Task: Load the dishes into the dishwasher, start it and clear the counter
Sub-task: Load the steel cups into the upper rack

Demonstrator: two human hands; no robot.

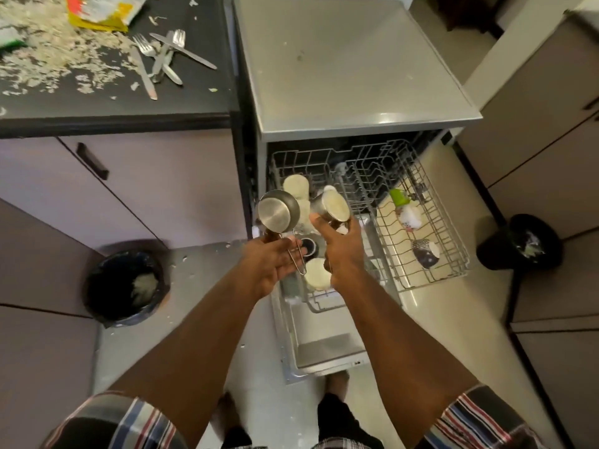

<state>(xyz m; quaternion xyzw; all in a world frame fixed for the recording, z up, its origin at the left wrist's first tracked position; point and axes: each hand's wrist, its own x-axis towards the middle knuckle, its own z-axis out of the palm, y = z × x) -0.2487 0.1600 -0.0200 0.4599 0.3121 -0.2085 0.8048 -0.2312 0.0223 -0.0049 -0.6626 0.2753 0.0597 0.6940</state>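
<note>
My left hand (275,264) holds a small steel saucepan (278,216) by its wire handle, bottom facing up, over the dishwasher's pulled-out rack (431,222). My right hand (343,246) grips a steel cup (330,207) with a pale underside, right beside the pan. Pale upturned cups (296,186) stand in the rack's left part. A green cup (399,197), a white cup (410,218) and a dark patterned cup (425,252) lie on the right side. The dishwasher door (324,351) hangs open below.
Forks and knives (165,58) lie crossed on the dark counter (113,105) amid scattered food scraps, with a yellow packet (100,14) behind them. A lined bin (128,286) sits on the floor at left and a black bin (520,243) at right.
</note>
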